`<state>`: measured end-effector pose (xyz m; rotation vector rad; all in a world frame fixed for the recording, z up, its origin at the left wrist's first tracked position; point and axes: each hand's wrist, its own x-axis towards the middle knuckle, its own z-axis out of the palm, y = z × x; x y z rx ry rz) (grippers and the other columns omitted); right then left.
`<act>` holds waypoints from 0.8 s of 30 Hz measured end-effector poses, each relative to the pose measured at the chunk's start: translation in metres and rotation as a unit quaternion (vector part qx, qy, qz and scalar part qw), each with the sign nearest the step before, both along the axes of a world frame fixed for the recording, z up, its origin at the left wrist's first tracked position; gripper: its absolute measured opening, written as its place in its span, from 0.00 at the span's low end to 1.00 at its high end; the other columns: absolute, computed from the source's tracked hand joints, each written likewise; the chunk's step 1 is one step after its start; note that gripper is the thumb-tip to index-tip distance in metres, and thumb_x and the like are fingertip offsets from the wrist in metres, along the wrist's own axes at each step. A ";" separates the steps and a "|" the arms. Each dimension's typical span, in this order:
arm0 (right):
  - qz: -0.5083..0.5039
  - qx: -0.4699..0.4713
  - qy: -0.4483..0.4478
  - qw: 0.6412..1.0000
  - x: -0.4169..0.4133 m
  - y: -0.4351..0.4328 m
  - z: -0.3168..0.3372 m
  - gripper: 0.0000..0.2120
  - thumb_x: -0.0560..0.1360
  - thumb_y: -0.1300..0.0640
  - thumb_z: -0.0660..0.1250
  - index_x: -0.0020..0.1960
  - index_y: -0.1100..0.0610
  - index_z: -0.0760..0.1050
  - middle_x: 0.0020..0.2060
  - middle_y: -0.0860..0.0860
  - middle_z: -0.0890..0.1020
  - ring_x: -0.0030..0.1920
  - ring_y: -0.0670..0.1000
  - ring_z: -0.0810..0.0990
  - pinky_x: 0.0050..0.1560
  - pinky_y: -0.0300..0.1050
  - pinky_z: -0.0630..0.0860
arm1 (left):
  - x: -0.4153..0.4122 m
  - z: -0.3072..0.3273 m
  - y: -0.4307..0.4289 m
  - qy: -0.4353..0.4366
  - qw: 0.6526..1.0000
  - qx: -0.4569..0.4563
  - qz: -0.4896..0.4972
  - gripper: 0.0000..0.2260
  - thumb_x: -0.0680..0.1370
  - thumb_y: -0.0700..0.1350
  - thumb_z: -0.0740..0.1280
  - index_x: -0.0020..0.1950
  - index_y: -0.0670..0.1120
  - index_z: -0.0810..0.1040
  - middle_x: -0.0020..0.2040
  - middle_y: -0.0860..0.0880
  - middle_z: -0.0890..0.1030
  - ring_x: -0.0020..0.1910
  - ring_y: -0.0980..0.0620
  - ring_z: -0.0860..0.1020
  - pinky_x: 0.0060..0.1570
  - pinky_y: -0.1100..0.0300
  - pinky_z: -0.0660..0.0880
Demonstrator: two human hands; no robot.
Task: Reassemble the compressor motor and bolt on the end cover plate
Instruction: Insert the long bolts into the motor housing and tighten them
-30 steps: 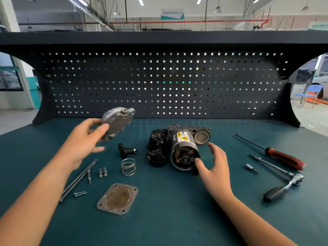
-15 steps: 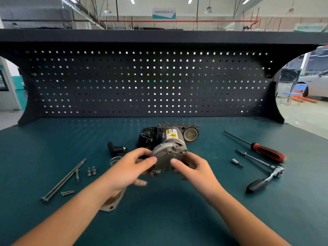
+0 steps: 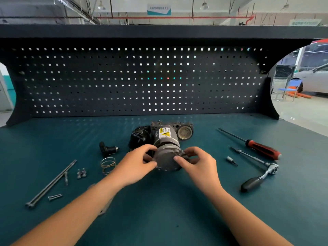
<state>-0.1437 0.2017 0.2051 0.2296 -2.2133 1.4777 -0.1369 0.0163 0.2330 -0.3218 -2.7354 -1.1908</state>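
Here, the grey end cap (image 3: 166,158) is held against the near end of the compressor motor (image 3: 165,137), at the centre of the frame. It is gripped on both sides. The left hand (image 3: 136,164) has thumb and curled fingers round its left rim. The right hand (image 3: 198,164) pinches the right rim between thumb and forefinger, the other fingers loosely bent. Whether the cap is fully home cannot be told, since the joint is hidden by the fingers.

The step in hand is judged to be the aligning of the cap on the motor body. Next, the long bolts (image 3: 51,183) lying at the lower left (with short screws (image 3: 55,197) just beside them) would probably be needed, so the cap's holes must first be lined up and one hand freed. The ratchet (image 3: 257,176) and screwdriver (image 3: 260,148) are laid at the right, well apart from the motor. A corner of a flat plate (image 3: 104,209) shows under the left forearm and is not yet fitted.
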 end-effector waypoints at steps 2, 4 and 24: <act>0.001 0.005 0.004 1.000 -0.001 -0.003 0.000 0.10 0.67 0.55 0.76 0.43 0.51 0.76 0.40 0.47 0.81 0.38 0.43 0.79 0.37 0.25 0.70 | 0.000 -0.007 -0.001 0.020 0.999 0.010 0.028 0.14 0.73 0.41 0.70 0.51 0.58 0.71 0.43 0.55 0.79 0.43 0.53 0.80 0.45 0.60 0.75; -0.003 0.009 0.008 1.000 -0.003 -0.006 -0.001 0.10 0.67 0.55 0.76 0.46 0.52 0.78 0.42 0.48 0.81 0.40 0.45 0.79 0.38 0.24 0.70 | -0.002 -0.011 -0.001 0.028 0.997 0.048 0.050 0.13 0.72 0.40 0.71 0.46 0.56 0.71 0.41 0.54 0.79 0.43 0.51 0.80 0.47 0.57 0.76; 0.091 0.048 0.169 0.980 0.004 -0.037 0.013 0.23 0.71 0.68 0.69 0.63 0.53 0.72 0.56 0.35 0.71 0.60 0.40 0.73 0.62 0.32 0.68 | 0.007 -0.027 0.034 -0.228 0.825 0.513 0.054 0.06 0.78 0.32 0.62 0.41 0.36 0.76 0.31 0.46 0.81 0.29 0.54 0.81 0.29 0.67 0.77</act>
